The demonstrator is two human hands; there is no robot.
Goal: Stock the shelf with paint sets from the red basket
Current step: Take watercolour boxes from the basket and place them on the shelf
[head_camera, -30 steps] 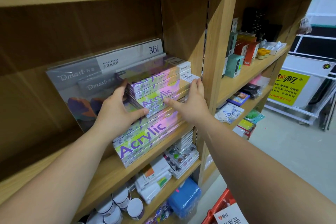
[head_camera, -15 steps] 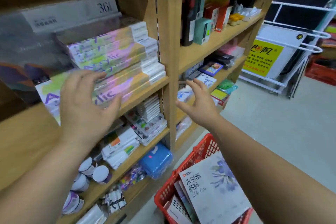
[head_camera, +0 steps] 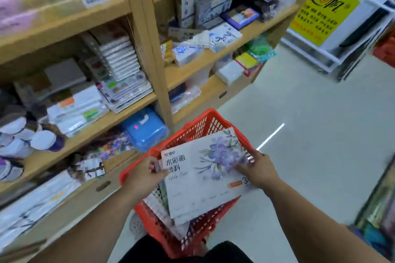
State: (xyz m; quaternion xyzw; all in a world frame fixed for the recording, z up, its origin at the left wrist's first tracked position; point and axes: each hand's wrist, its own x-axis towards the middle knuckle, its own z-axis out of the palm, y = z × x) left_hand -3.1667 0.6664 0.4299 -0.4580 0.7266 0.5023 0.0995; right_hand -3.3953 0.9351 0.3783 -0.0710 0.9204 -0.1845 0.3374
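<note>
Top paint set [head_camera: 198, 186], at lower centre of frame atop the red basket [head_camera: 205, 124], is held long axis crosswise: left edge is pinched by fingers of the left hand [head_camera: 143, 177], right edge is clasped by fingers of the right hand [head_camera: 259, 172].

Watercolour paint set [head_camera: 205, 179] covers most of the red basket [head_camera: 198, 123]; of the packs beneath, only edges show. Fingers of the left hand [head_camera: 142, 178] are hidden under the set's left edge. Small print on the set's near half is unreadable. Stacked boxes [head_camera: 32, 2], far left, are smeared and cut by the top edge. Yellow sign [head_camera: 324, 8], far right, has blurred lettering. Goods at the right edge [head_camera: 380, 205] are unidentifiable.
</note>
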